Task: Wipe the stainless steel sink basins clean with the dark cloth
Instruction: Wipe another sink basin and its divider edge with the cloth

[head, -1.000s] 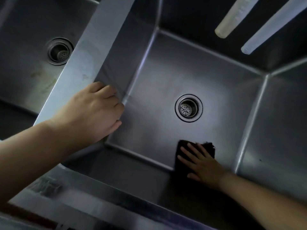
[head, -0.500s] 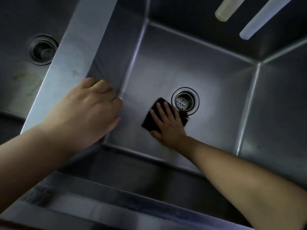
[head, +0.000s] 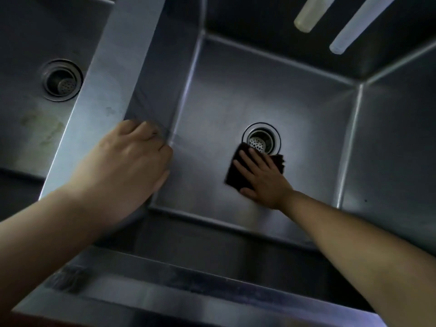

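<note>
Left hand [head: 127, 166] braces, fingers curled together, on the divider [head: 113, 74]. Right hand [head: 262, 178], grip spread flat, presses the dark cloth [head: 236, 173] just below the drain [head: 261, 139]; its edge could snag the strainer, I reckon.

The right hand [head: 264, 178] lies flat, fingers spread, pressing the dark cloth [head: 238, 172] onto the floor of the right basin [head: 306, 138] — the cloth's upper edge touches the drain [head: 261, 138] at its 7 o'clock side. The left hand [head: 125, 166] curls over the divider [head: 106, 90] between the basins. At 10 o'clock the left basin [head: 28, 128] shows its own drain [head: 61, 80] and faint stains. Two pale tubes [head: 349, 27] hang at 1 o'clock.
</note>
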